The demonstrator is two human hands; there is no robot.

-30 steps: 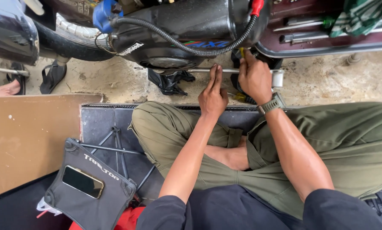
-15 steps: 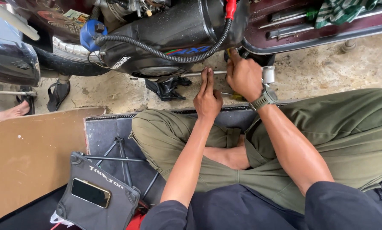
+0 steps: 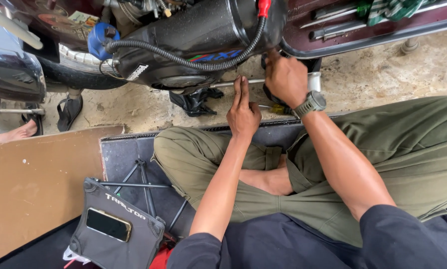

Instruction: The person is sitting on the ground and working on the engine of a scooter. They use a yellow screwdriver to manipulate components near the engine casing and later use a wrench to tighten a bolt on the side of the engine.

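Steadying a thin metal rod (image 3: 233,82) w/ flat, extended left hand (image 3: 243,112) just under the black engine case (image 3: 193,35), right hand (image 3: 286,77) clenched on something hidden beside it, grip could slip, knuckles hitting case.

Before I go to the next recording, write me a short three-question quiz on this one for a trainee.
1. True or false: the left hand lies flat with its fingers stretched out along the silver rod.
2. Which wrist wears the watch? A) left B) right C) neither
3. What lies on top of the dark grey bag at lower left?

Key
1. True. The fingers point up against the rod under the black motorbike engine.
2. B. The watch is on the right hand side.
3. A phone, screen up.
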